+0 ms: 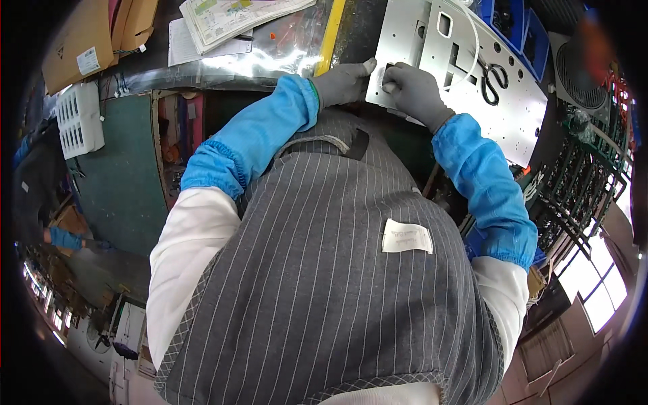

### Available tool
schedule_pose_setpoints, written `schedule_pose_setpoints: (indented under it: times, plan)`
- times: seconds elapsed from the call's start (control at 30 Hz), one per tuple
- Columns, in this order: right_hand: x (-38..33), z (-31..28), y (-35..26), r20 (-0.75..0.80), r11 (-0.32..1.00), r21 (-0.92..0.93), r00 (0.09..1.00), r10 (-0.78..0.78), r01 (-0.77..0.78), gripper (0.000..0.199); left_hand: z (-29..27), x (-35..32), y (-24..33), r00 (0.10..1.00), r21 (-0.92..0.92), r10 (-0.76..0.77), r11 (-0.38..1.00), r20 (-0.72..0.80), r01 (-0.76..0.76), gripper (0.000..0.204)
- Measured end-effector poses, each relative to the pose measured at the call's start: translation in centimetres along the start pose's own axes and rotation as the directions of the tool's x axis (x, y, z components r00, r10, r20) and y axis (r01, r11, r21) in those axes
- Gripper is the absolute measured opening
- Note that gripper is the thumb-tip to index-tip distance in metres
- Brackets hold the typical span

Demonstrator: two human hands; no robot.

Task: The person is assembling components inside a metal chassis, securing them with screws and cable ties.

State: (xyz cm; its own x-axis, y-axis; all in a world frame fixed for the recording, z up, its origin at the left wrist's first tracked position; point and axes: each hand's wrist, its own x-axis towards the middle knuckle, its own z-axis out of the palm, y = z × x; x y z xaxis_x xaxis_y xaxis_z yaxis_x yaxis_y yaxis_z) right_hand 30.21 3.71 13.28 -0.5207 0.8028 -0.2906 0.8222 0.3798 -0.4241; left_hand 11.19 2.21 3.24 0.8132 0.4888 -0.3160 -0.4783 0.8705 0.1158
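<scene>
plate point(459, 74) lies at 1 o'clock on bench. left hand point(343, 82) pinches its near edge; right hand point(413, 91) pinches a small part on it. judged stiff, light, sharp-edged; grip by edges. scissors point(494, 77) on top.

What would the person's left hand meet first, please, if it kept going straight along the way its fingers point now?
The left hand points right along the near edge of the metal plate, so it would most likely meet the right hand first, which rests on that plate just ahead of it. Depth is hard to judge here.
</scene>
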Motion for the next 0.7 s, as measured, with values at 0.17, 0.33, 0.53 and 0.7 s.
schedule_pose_setpoints:
  times: [0.17,0.33,0.53,0.7]
  plan:
    - [-0.6,0.0,-0.1,-0.01,0.994,-0.111,1.0,-0.024,0.023,0.013,-0.3,0.3,-0.4,0.997,0.078,0.078,0.994,0.002,-0.078,0.056]
    - [-0.3,-3.7,-0.8,0.215,0.993,-0.109,0.976,-0.025,0.05,0.018,-0.2,0.2,-0.4,0.994,0.161,0.098,0.983,-0.048,-0.089,0.061]
    - [0.1,-3.4,0.1,0.216,0.999,-0.017,0.976,0.038,-0.035,0.014,0.3,0.1,-0.5,0.99,0.169,0.119,0.98,-0.076,-0.105,0.059]
    - [-0.4,-1.8,0.9,0.093,0.994,0.11,0.996,-0.005,-0.006,0.013,0.1,0.4,-0.7,0.986,0.157,0.124,0.982,-0.11,-0.106,0.059]
